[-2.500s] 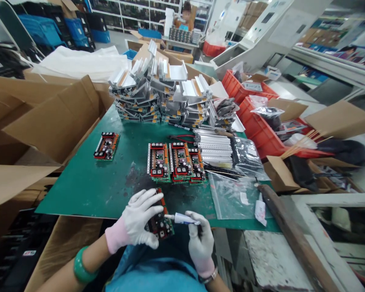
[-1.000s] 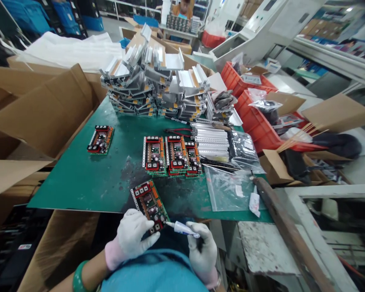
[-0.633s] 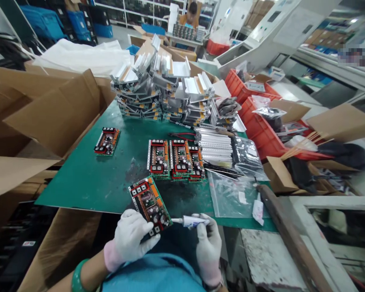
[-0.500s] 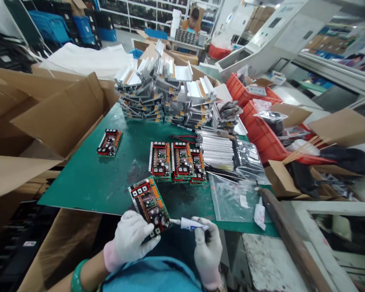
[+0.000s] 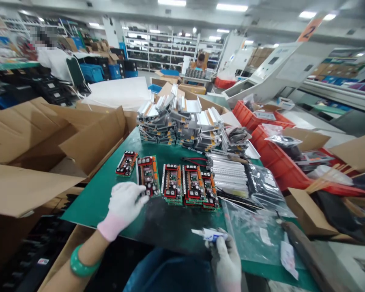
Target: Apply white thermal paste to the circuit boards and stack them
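Pinching a small white-and-blue squeeze tube (image 5: 211,234), the white-gloved right hand (image 5: 226,259) sits at the near edge of the green matted surface (image 5: 170,227). The white-gloved left hand (image 5: 123,205) hangs open and empty, its fingertips (image 5: 142,198) just beside a red-and-orange circuit board (image 5: 148,176) lying on the surface, with bare green room between the hands.

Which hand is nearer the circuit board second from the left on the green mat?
Left hand: its gloved fingertips sit at the lower edge of the circuit board. The right hand, holding a small white tube, is farther off, below and to the right of it.
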A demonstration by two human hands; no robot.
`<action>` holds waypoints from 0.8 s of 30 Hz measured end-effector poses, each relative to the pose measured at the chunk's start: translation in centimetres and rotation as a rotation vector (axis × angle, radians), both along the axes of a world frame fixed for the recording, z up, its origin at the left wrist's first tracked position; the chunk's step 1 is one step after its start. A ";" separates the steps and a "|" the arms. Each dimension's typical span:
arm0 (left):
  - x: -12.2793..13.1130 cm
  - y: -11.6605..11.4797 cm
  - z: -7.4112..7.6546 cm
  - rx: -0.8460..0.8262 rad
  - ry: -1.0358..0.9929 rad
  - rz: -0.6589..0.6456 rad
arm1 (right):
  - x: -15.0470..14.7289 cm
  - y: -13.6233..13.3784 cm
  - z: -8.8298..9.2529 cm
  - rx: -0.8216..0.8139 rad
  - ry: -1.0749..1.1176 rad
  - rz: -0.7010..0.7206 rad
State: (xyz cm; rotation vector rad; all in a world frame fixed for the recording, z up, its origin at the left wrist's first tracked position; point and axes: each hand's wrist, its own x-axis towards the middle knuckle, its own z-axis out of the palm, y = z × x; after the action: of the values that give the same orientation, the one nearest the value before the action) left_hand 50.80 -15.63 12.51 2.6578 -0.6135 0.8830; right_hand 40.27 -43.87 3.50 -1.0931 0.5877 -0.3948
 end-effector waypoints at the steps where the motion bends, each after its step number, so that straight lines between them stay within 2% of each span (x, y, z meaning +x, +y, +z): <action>1: 1.6 0.8 0.1 0.028 0.071 0.062 | 0.2 -0.1 -0.2 0.014 -0.006 -0.008; 3: 4.5 2.1 0.0 0.067 0.210 0.141 | 0.4 -0.4 -0.7 0.033 -0.005 -0.018; 5: 6.7 3.0 -0.4 0.074 0.260 0.167 | 0.4 -0.8 -1.3 0.042 0.007 0.000; 9: 8.4 2.9 -0.6 0.049 0.265 0.154 | 0.6 -1.6 -2.8 0.060 0.027 0.051; 12: 8.5 0.8 0.1 0.000 0.253 0.087 | 1.0 -1.4 -3.2 0.018 0.021 0.038; 15: 9.1 -2.7 0.7 -0.059 0.277 -0.041 | 1.1 -0.8 -2.7 -0.042 0.014 0.023; 19: 10.8 -6.6 0.7 -0.125 0.353 -0.144 | 0.9 -0.8 -2.5 -0.033 -0.004 0.022; 21: 11.6 -7.4 0.7 -0.142 0.388 -0.172 | 0.8 -0.9 -2.7 -0.043 -0.029 0.062; 24: 11.8 -7.4 1.4 -0.171 0.388 -0.184 | 0.9 -0.9 -2.7 -0.076 -0.074 0.038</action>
State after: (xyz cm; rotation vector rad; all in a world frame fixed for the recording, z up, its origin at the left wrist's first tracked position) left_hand 62.57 -23.02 13.96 2.4712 -0.6385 0.3381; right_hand 41.13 -44.72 0.81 -1.1554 0.4885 -0.4254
